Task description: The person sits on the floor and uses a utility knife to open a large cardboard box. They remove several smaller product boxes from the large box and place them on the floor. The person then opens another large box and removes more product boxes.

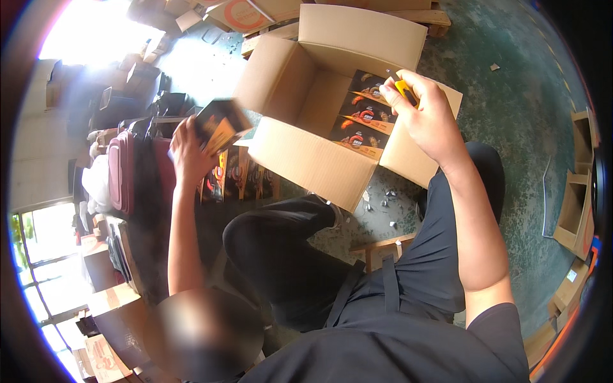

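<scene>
My left hand (pixel 191 153) is wrapped around a small black-and-orange printed box (pixel 221 125), held in the air left of a large open cardboard carton (pixel 316 165). A yellow utility knife (pixel 405 90) is in my right hand (pixel 428 115), its tip pointing up and left over the carton's right side. Inside the carton, printed boxes (pixel 366 112) of a similar look lie in a row along the right wall, and the left part of its bottom is bare. More of these printed boxes (pixel 237 177) stand in a row below my left hand, partly hidden by it.
White scraps (pixel 384 203) lie on the green floor near my feet. Beside the left row stands a stack of maroon plastic items (pixel 122 172). Wooden pallet boards (pixel 421 17) are behind the carton. Open cardboard boxes (pixel 574 206) line the right edge; more cartons (pixel 117 306) stand lower left.
</scene>
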Demonstrator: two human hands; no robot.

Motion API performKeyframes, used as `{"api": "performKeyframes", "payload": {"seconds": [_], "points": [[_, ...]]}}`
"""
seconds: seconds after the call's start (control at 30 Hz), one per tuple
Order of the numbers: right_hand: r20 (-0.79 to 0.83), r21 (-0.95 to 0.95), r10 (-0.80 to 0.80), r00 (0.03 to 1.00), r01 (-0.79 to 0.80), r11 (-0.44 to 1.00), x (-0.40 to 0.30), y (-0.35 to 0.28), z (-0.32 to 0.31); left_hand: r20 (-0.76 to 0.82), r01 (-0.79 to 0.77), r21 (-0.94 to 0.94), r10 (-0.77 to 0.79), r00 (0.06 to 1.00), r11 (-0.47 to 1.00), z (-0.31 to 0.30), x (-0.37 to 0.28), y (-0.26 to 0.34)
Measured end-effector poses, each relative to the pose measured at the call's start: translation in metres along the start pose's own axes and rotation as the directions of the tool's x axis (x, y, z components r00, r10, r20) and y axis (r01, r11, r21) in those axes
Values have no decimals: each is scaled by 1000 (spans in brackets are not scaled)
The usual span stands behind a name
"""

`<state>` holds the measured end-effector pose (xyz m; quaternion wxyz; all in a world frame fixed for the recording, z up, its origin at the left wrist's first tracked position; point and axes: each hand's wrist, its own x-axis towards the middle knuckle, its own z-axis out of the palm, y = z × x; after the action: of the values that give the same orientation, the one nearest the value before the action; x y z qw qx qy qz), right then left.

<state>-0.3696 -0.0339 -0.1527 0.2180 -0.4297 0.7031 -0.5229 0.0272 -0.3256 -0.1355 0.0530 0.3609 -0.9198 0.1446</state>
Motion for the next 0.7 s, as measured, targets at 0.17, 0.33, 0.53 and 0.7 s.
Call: {"api": "performKeyframes", "payload": {"seconds": [0.17,0.33,0.53,0.7], "points": [[-40,89,1,999,2,996,8,0,-7,32,-307,-55,309,950,950,39,98,93],[-128,93,-65,990,77,993,10,12,-11,150,-496,-61,499,853,866,134,143,172],[-68,174,110,992,-97,980,24,24,-47,307,-632,147,572,760,761,215,168,195],[-49,262,181,982,-162,951,44,40,-57,364,-662,82,596,716,745,245,166,188]]}}
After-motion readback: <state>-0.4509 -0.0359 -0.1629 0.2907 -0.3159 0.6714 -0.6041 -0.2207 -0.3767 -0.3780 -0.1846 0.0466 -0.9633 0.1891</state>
